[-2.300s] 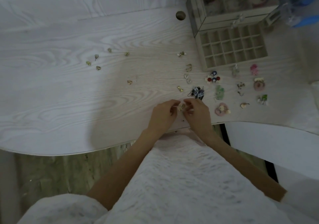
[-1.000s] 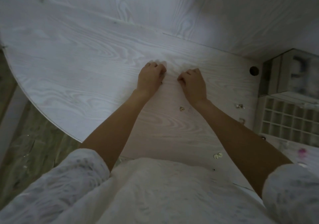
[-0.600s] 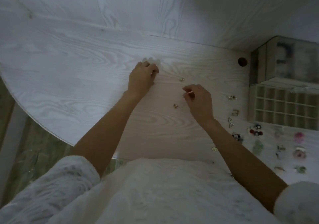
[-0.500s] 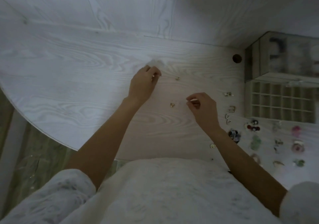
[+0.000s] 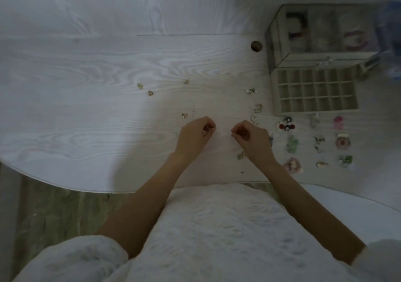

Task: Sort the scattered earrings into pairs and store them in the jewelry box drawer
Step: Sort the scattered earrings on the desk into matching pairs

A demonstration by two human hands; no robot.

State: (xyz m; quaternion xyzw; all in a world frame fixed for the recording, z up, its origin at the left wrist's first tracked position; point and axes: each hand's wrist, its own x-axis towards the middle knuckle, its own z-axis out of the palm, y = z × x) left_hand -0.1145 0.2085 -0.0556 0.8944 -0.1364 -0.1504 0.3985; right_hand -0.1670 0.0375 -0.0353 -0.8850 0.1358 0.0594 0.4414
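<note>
- Both hands have come back from the far scatter toward the near edge of the table (image 5: 86, 129): half a second ago the left hand reached out among the loose pieces, and now the left hand (image 5: 196, 135) and right hand (image 5: 252, 139) sit side by side, close together.
- Each hand pinches a tiny earring between thumb and fingertips; a glint shows at the right hand's pinch, the left's piece is too small to make out.
- Judging by that, the two pieces are being matched as a pair.
- The open drawer (image 5: 314, 93) with its grid of cells lies ahead and to the right, nearer the right hand, its long axis running left to right.
- Sorted earrings lie in rows just below the drawer.
- Small gold earrings (image 5: 149, 93) remain scattered ahead and left, nearer the left hand.
- The jewelry box (image 5: 321, 38) stands behind the drawer.
</note>
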